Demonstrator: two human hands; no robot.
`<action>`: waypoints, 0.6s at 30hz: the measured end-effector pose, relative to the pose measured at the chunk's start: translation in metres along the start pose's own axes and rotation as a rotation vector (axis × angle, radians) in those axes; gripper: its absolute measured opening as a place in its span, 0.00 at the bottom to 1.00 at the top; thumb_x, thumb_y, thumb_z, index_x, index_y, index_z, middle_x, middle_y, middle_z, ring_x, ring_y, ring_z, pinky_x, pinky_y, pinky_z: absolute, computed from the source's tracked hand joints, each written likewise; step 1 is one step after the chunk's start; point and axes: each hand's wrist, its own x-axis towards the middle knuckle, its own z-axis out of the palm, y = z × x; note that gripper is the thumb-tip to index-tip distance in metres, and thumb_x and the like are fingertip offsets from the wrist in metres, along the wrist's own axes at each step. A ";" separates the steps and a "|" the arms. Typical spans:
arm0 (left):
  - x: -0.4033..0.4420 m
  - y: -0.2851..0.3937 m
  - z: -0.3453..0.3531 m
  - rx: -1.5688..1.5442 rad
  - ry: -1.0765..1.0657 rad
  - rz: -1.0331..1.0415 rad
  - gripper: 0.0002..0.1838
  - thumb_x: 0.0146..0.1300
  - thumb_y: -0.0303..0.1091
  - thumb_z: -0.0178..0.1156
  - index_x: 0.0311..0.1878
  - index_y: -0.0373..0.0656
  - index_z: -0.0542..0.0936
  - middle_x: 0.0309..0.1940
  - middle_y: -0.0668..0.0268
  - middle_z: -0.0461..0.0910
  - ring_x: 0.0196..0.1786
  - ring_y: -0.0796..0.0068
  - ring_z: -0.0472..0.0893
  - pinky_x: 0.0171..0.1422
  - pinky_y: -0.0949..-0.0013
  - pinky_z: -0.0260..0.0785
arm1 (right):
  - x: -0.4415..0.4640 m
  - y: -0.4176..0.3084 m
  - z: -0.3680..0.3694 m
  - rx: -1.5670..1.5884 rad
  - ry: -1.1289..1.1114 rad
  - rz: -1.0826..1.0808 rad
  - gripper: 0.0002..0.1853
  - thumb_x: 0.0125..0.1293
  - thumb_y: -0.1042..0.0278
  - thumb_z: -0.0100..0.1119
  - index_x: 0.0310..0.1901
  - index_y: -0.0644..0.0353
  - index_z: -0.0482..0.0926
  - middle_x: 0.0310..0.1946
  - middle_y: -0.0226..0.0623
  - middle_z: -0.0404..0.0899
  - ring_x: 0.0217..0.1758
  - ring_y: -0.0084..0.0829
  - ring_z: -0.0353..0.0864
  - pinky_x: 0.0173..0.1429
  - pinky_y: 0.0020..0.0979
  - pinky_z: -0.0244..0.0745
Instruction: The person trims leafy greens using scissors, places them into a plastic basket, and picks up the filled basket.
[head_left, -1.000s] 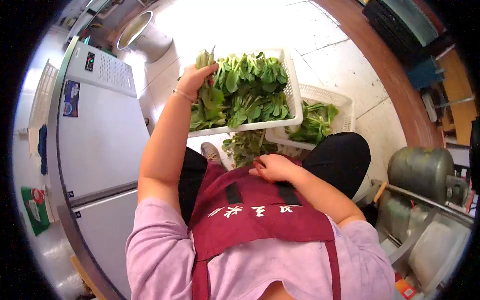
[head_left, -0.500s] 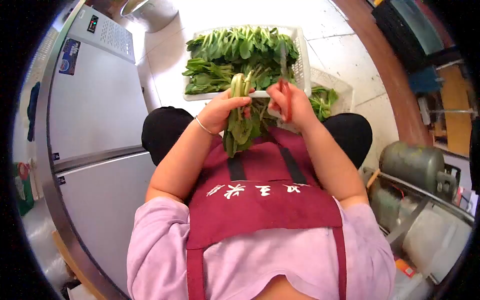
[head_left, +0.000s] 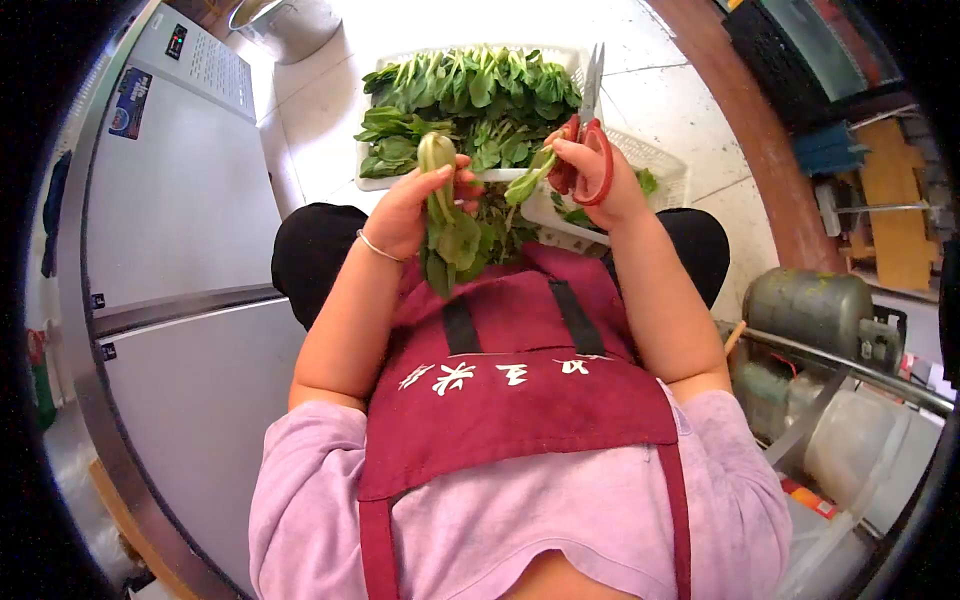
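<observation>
Leaf [head_left: 526, 186], now apart from greens [head_left: 456, 238] in curled left fingers [head_left: 466, 191], between pinched right fingers [head_left: 578, 155].

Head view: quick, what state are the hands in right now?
Left hand: closed, holding leafy greens.
Right hand: closed, holding red-handled scissors and a small leafy piece.

Before you, greens [head_left: 470, 85] lie in a crate [head_left: 375, 183], a basket [head_left: 672, 176] to its right. A fridge [head_left: 180, 190] stands at your left, a tank [head_left: 808, 306] at your right.
</observation>
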 end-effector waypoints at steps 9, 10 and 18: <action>-0.011 0.008 -0.007 -0.216 -0.027 0.097 0.23 0.63 0.37 0.49 0.58 0.35 0.66 0.41 0.61 0.75 0.47 0.63 0.75 0.57 0.60 0.66 | -0.008 0.030 0.006 -0.912 0.213 -0.120 0.15 0.57 0.59 0.63 0.37 0.64 0.78 0.28 0.36 0.79 0.29 0.26 0.77 0.37 0.28 0.72; -0.009 0.006 -0.006 -0.179 -0.016 0.099 0.21 0.64 0.36 0.47 0.57 0.36 0.67 0.40 0.61 0.75 0.46 0.63 0.75 0.56 0.59 0.66 | -0.009 0.032 0.012 -0.876 0.248 -0.164 0.15 0.56 0.58 0.64 0.37 0.63 0.78 0.28 0.37 0.79 0.29 0.26 0.76 0.37 0.29 0.71; -0.009 -0.014 0.022 0.375 0.079 0.115 0.22 0.63 0.33 0.56 0.59 0.38 0.66 0.47 0.65 0.74 0.48 0.75 0.75 0.54 0.70 0.68 | 0.008 0.038 0.045 -0.794 0.063 -0.202 0.12 0.56 0.65 0.66 0.34 0.62 0.75 0.26 0.29 0.75 0.28 0.16 0.69 0.33 0.21 0.65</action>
